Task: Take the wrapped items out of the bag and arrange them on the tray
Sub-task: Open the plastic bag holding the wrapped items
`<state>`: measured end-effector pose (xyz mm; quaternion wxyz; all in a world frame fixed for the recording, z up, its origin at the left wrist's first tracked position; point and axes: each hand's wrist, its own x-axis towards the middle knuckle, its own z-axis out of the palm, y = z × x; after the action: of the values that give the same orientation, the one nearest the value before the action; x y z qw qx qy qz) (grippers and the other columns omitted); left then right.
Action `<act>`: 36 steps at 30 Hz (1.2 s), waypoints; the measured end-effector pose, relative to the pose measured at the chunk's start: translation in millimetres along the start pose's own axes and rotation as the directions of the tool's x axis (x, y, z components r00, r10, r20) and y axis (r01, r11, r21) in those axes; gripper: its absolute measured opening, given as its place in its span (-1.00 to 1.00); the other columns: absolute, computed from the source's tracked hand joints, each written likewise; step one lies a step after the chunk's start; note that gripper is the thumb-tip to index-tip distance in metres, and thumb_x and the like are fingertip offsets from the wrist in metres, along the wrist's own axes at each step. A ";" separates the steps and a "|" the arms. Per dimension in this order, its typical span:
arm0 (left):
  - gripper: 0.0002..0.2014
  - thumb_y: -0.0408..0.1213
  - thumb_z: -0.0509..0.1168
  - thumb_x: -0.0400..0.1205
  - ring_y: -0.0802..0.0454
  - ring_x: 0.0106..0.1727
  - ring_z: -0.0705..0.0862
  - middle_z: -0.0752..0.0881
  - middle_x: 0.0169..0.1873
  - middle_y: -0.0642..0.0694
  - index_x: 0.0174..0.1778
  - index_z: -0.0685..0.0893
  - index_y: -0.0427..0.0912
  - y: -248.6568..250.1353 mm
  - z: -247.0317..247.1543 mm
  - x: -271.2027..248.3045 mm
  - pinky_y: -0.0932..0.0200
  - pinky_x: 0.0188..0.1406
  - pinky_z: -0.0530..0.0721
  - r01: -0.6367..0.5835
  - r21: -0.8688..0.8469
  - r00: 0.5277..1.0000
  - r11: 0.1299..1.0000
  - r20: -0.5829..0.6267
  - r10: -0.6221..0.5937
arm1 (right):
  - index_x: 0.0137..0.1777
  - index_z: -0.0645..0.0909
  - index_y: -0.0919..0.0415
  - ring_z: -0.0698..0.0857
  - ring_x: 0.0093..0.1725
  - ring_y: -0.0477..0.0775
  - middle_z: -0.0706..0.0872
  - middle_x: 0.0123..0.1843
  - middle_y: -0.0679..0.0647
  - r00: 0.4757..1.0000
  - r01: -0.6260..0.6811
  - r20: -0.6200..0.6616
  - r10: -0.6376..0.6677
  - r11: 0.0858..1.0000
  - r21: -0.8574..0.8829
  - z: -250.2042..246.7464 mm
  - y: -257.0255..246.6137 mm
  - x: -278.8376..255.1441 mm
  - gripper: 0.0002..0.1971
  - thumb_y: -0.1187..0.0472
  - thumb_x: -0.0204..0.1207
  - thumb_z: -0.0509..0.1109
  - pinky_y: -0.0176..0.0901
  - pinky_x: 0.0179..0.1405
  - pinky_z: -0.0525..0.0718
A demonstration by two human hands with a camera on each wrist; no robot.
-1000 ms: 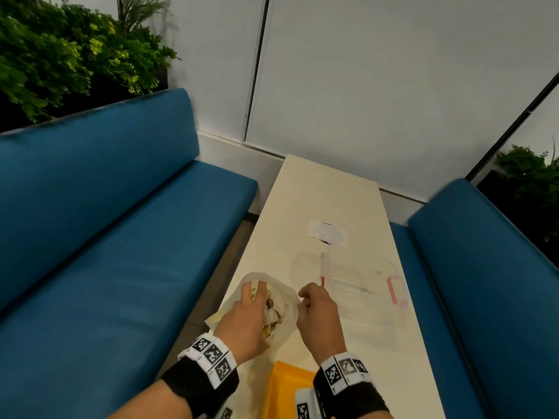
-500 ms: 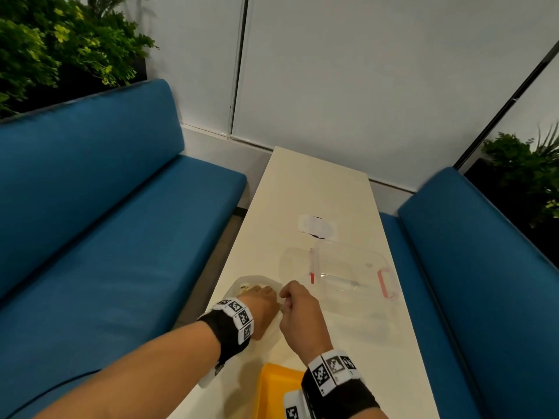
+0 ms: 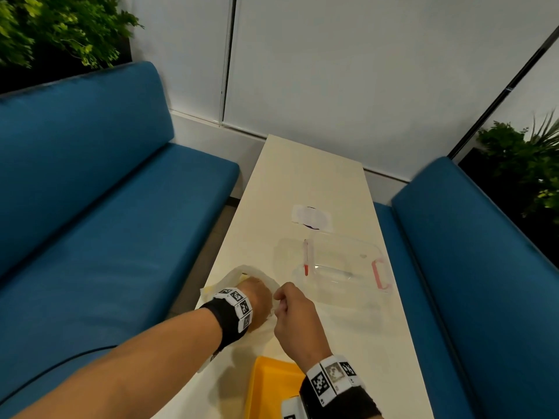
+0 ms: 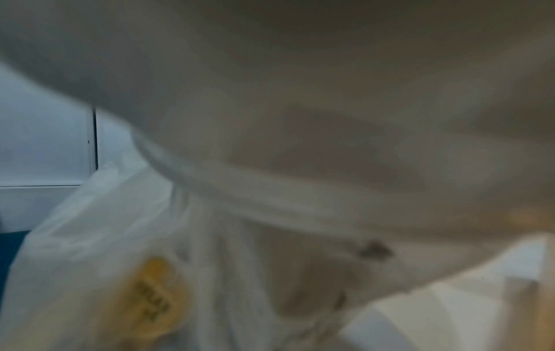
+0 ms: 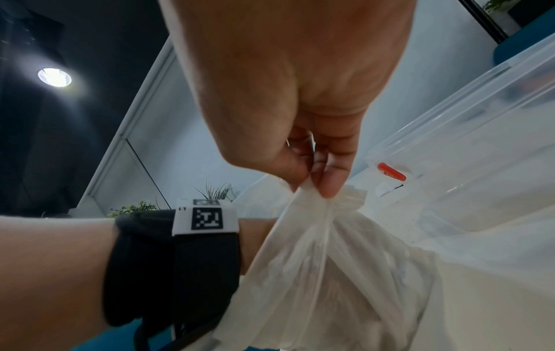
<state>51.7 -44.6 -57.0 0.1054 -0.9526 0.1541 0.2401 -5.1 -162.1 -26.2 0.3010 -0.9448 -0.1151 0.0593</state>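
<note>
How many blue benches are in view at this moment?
2. One blue bench runs along the left of the table; the other along its right. Both are cut off by the frame edges.

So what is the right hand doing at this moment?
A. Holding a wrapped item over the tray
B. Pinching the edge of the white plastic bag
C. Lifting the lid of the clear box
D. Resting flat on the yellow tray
B: in the right wrist view the right hand pinches a gathered bit of the bag between thumb and fingers; the clear box and the tray are untouched.
</note>
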 end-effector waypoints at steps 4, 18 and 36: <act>-0.75 -0.32 0.15 0.81 -0.17 0.37 0.67 0.72 0.27 -0.20 0.32 0.65 -0.27 4.0 4.0 0.6 -0.07 0.40 0.55 -0.056 0.074 0.998 0.996 0.016 0.055 | 0.03 0.45 -0.09 0.66 -0.07 -0.10 0.67 -0.01 -0.10 1.000 -0.005 0.007 0.005 1.000 -0.002 0.6 0.0 -2.0 -0.72 0.39 0.63 0.23 -0.26 -0.16 0.64; -0.64 -0.31 -0.01 0.87 -0.14 0.48 0.59 0.67 0.41 -0.23 0.42 0.60 -0.33 11.2 -2.8 -11.8 0.06 0.46 0.46 0.013 -0.104 0.996 0.995 -0.081 -0.021 | 0.11 0.47 -0.04 0.67 -0.01 -0.03 0.67 0.06 -0.05 1.000 -0.016 0.010 0.016 1.000 -0.017 -2.6 -8.6 -5.6 -0.73 0.39 0.62 0.25 -0.15 -0.04 0.71; -0.60 -0.02 0.04 0.83 -0.12 0.36 0.68 0.73 0.32 -0.16 0.37 0.65 -0.14 -3.0 15.9 -7.4 0.04 0.35 0.54 0.090 -0.504 0.996 0.859 0.027 -0.088 | 0.10 0.46 -0.03 0.70 -0.05 -0.07 0.69 0.05 -0.02 0.992 -0.111 -0.053 0.113 0.993 0.031 -8.9 -5.3 -7.0 -0.77 0.36 0.65 0.28 -0.35 -0.15 0.65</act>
<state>39.7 -35.7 -66.7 -0.1361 -0.9527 0.0416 0.2685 -11.3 -164.7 -15.5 0.3136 -0.9467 -0.0529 0.0520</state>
